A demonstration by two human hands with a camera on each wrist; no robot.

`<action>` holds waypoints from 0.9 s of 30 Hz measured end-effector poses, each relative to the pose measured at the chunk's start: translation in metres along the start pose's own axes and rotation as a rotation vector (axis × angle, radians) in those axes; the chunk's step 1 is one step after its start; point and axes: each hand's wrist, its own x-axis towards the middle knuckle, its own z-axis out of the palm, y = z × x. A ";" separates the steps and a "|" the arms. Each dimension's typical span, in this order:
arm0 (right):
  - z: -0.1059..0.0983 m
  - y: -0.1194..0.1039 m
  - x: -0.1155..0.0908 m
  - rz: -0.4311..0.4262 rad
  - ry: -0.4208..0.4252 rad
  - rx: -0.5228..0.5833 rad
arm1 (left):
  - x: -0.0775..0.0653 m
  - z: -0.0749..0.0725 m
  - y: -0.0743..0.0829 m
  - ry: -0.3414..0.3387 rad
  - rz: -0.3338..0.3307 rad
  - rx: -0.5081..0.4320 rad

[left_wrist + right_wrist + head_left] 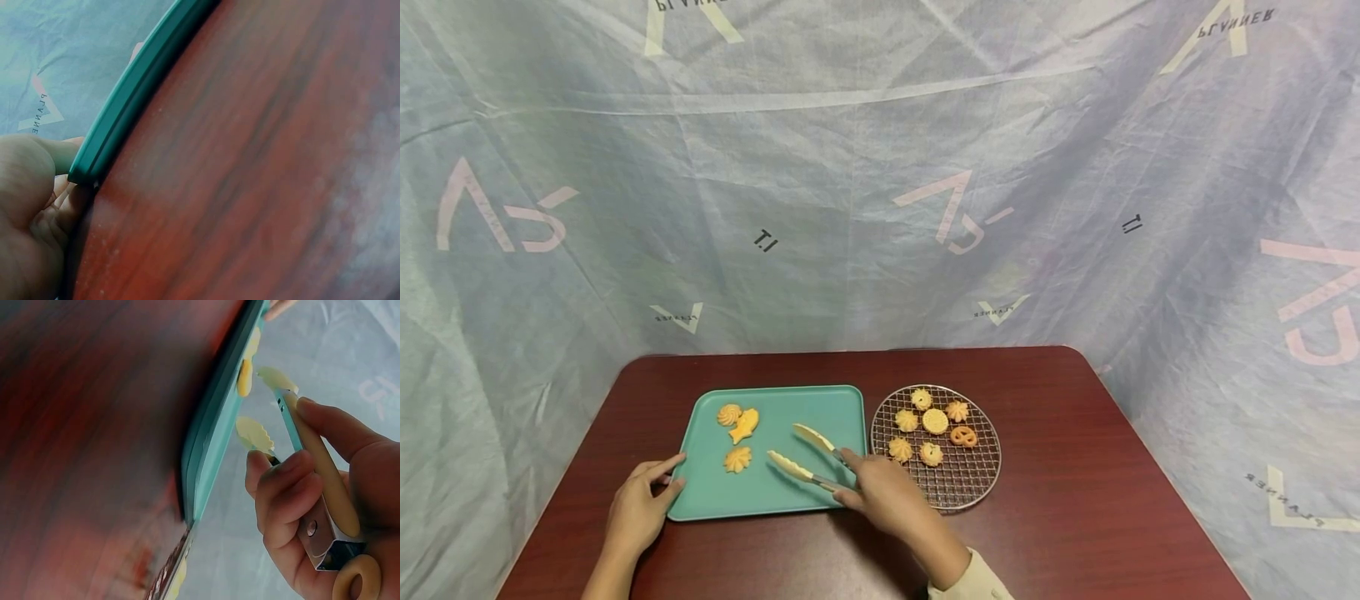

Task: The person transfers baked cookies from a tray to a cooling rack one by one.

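Hovering over the tray (pixel 812 404), the tongs (pixel 790 467) are held by the right grip (pixel 883 492), tips parted with nothing between them. Three cookies (pixel 745 425) lie on the tray from nine to eleven o'clock. Tong work seems in hand; for a cookie to be lifted, the tips would need to be brought nearer and squeezed. The tray's rim is pinched at eight o'clock by the left grip (pixel 636 510). Seven more (pixel 935 422) are carried by the round rack (pixel 947 487) at three o'clock. On the cloth (pixel 850 183) at twelve, "PLANNER", partly inverted, and "T.I" can be read.
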 end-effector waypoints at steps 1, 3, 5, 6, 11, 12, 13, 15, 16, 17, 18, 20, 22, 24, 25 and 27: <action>0.001 -0.002 0.002 -0.003 -0.004 -0.007 | 0.000 0.000 0.000 0.001 0.002 0.002; 0.003 -0.007 0.005 -0.010 -0.012 -0.019 | 0.000 0.000 0.000 0.002 0.003 0.004; 0.005 -0.011 0.009 -0.012 -0.024 -0.033 | 0.000 0.000 0.000 0.004 0.004 0.006; 0.006 -0.013 0.011 -0.017 -0.026 -0.043 | 0.000 0.000 0.000 0.006 0.004 0.007; 0.009 -0.023 0.018 -0.049 -0.039 -0.093 | 0.000 0.000 0.001 0.001 0.001 0.007; 0.011 -0.024 0.019 -0.052 -0.041 -0.100 | 0.000 0.000 0.001 -0.001 0.001 0.006; 0.012 -0.025 0.021 -0.055 -0.043 -0.105 | 0.000 -0.001 0.001 -0.004 0.001 0.006; 0.015 -0.027 0.025 -0.064 -0.044 -0.116 | 0.000 -0.001 0.000 -0.006 0.000 0.007; 0.016 -0.028 0.026 -0.068 -0.045 -0.117 | 0.000 -0.001 0.000 -0.007 -0.001 0.010; 0.018 -0.029 0.028 -0.070 -0.048 -0.118 | 0.000 -0.001 0.000 -0.008 -0.002 0.010; 0.020 -0.030 0.030 -0.073 -0.051 -0.120 | 0.000 -0.001 0.000 -0.008 -0.003 0.012; 0.022 -0.031 0.032 -0.082 -0.053 -0.132 | 0.000 0.000 0.000 -0.005 -0.003 0.016; 0.023 -0.033 0.034 -0.085 -0.056 -0.132 | 0.000 0.000 0.000 0.002 0.002 0.020; 0.023 -0.036 0.036 -0.085 -0.059 -0.132 | 0.000 0.000 0.000 0.012 0.009 0.022; 0.023 -0.037 0.037 -0.087 -0.061 -0.129 | 0.000 0.000 0.000 0.016 0.011 0.023; 0.022 -0.040 0.039 -0.086 -0.068 -0.119 | 0.000 0.001 0.000 0.021 0.012 0.023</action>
